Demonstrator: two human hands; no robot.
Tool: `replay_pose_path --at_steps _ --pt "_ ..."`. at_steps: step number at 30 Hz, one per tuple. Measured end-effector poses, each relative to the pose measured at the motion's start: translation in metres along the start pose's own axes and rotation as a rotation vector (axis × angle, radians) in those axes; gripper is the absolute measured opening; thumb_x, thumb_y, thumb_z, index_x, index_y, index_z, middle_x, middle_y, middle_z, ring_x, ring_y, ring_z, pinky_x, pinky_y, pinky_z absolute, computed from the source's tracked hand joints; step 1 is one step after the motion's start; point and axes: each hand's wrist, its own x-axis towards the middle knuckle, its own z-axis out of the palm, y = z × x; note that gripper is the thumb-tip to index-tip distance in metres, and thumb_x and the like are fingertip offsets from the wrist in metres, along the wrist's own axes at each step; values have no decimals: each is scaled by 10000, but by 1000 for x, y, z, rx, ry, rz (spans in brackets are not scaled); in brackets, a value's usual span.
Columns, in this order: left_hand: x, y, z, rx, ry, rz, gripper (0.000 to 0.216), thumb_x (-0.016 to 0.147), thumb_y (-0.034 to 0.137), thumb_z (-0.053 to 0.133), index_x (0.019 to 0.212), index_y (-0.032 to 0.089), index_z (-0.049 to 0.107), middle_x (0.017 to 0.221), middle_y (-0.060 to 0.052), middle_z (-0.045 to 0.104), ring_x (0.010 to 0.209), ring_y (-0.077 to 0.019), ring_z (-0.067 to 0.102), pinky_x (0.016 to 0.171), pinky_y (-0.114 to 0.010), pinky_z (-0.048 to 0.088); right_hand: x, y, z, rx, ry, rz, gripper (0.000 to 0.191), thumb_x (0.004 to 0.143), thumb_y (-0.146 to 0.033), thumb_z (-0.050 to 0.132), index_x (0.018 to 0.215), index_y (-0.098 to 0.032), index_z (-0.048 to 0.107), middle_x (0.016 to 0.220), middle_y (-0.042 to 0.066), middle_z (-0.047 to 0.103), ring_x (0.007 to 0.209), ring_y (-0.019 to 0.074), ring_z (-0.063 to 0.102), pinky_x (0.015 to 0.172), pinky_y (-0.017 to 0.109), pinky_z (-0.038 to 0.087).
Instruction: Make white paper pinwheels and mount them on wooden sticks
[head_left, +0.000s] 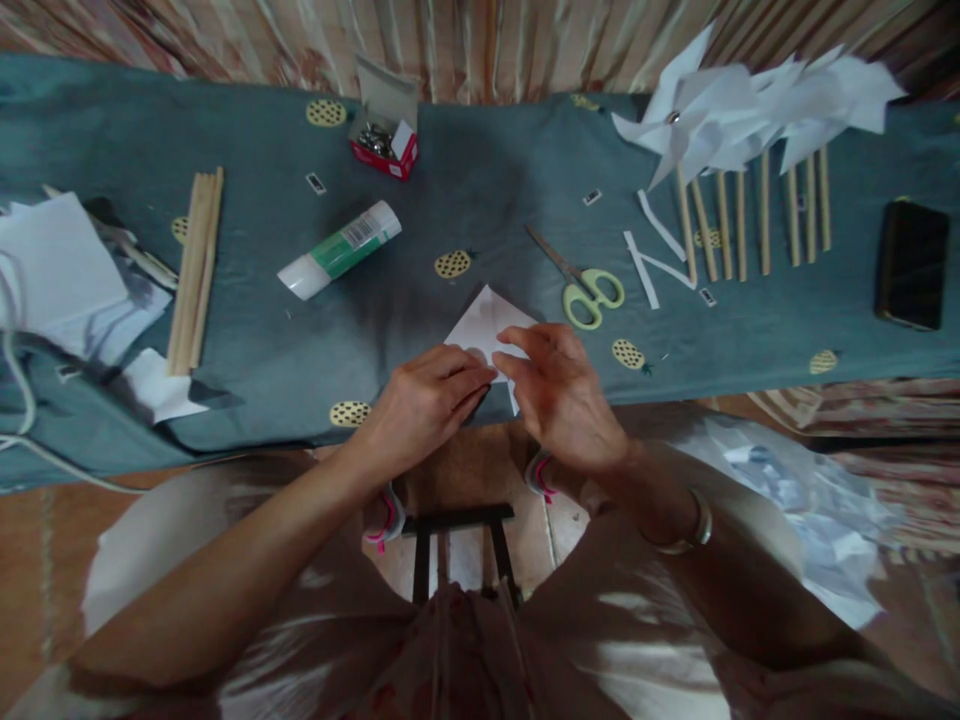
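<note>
A small white paper square (487, 310), turned corner-up and cut or creased, lies at the table's near edge in front of me. My left hand (431, 395) pinches its lower left part, thumb and fingertips together. Over its right side is my right hand (559, 390), index finger and thumb spread apart with the tips close to the paper. The fingers cover much of the sheet. Just right of it lie green-handled scissors (589, 290), blades pointing up and left. A glue stick (341, 250) with a green and white label rests on its side to the upper left.
A red box (386, 150) of metal pins stands open at the back. White pinwheels (735, 110) on wooden sticks lie at the back right, near paper strips (641, 270) and a phone (911, 265). Bare wooden sticks (195, 270), paper sheets (64, 260) and a cable (22, 390) are left.
</note>
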Motion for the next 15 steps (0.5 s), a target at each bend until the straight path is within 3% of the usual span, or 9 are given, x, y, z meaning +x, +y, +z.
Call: replay_pose_path --at_steps 8,15 --pt "4 4 -2 -2 21 34 131 948 122 567 981 108 694 994 -108 722 925 -187 682 811 -294 573 -1 -1 12 -24 79 -36 292 949 -74 432 1061 -235 648 1210 69 678 1117 266 550 941 437 490" --pt "6 1 0 65 15 87 146 964 152 559 992 110 695 952 -101 724 871 -187 656 753 -299 559 -2 4 10 5 129 -23 325 947 -93 418 1076 -242 677 1265 71 656 1141 267 546 922 456 527"
